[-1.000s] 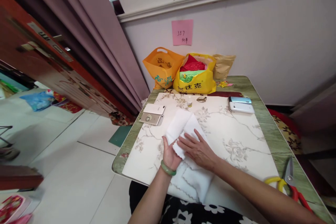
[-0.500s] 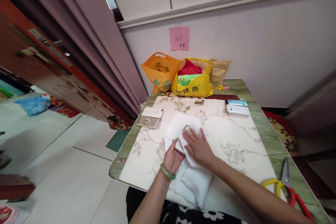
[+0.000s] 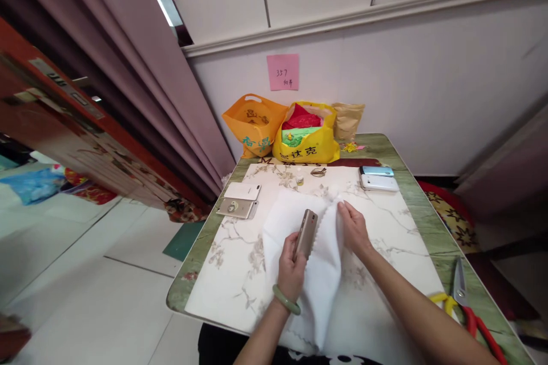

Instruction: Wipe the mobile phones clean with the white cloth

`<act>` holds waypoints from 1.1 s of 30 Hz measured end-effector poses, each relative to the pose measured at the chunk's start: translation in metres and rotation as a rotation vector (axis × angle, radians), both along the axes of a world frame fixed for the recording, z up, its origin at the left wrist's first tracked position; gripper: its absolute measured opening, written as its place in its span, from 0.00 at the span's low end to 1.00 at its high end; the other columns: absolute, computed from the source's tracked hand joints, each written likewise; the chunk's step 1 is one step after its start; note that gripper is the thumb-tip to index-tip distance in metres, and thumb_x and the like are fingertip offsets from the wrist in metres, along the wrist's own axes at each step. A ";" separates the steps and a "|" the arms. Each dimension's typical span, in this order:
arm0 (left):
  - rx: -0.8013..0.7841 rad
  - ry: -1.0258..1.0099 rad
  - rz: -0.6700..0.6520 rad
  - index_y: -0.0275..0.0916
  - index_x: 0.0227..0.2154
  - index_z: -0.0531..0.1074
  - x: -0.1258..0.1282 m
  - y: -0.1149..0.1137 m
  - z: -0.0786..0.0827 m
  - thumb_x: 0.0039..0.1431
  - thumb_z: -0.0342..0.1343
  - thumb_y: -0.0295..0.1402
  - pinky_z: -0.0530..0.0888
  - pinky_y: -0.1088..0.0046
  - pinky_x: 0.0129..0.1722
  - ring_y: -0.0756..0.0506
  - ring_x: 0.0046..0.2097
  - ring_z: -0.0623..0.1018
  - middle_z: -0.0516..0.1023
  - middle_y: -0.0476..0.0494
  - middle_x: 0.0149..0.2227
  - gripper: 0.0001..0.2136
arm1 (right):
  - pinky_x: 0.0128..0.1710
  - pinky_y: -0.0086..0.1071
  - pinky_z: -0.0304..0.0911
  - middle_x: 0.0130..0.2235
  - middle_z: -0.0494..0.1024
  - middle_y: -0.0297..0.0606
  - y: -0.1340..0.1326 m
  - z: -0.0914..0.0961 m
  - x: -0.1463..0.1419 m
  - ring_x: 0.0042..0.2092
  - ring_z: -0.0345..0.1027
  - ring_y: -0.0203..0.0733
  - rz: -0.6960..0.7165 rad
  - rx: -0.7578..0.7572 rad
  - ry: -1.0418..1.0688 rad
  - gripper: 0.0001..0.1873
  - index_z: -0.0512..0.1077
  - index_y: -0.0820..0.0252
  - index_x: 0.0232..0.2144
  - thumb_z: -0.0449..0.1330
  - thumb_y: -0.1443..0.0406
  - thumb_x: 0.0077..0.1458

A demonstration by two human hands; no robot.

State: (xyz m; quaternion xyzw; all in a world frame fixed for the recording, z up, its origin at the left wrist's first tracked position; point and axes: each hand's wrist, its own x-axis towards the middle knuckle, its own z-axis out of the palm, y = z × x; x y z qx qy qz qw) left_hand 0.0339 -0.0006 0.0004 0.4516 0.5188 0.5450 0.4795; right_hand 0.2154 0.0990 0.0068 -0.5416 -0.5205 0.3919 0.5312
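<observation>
Your left hand is gripping the lower end of a grey-brown phone, which is slanting above the white cloth, between the middle of the table and its near edge. Your right hand is pinching the cloth's raised edge. A loose left grip could be letting the phone slip; a wide sweep of cloth could be knocking the small bottle toward the far edge.
</observation>
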 end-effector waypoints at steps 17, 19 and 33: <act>0.115 0.115 -0.051 0.40 0.55 0.64 0.001 -0.004 0.001 0.63 0.50 0.40 0.66 0.62 0.57 0.40 0.56 0.71 0.71 0.38 0.55 0.19 | 0.33 0.31 0.57 0.26 0.67 0.29 -0.005 0.011 -0.048 0.30 0.59 0.38 0.261 -0.098 -0.027 0.20 0.69 0.57 0.28 0.54 0.47 0.56; 0.050 -0.022 -0.079 0.39 0.53 0.66 -0.002 0.000 0.008 0.61 0.53 0.42 0.64 0.62 0.58 0.40 0.57 0.70 0.71 0.37 0.55 0.20 | 0.32 0.30 0.57 0.25 0.65 0.28 -0.008 0.010 -0.049 0.29 0.56 0.37 0.203 -0.082 0.038 0.20 0.66 0.57 0.27 0.55 0.48 0.56; -0.182 -0.325 -0.332 0.38 0.48 0.72 0.001 0.011 0.051 0.47 0.66 0.36 0.68 0.68 0.46 0.42 0.45 0.73 0.76 0.42 0.41 0.23 | 0.27 0.31 0.60 0.22 0.69 0.30 -0.002 0.041 -0.046 0.25 0.60 0.38 0.092 -0.226 0.361 0.24 0.64 0.57 0.25 0.56 0.43 0.52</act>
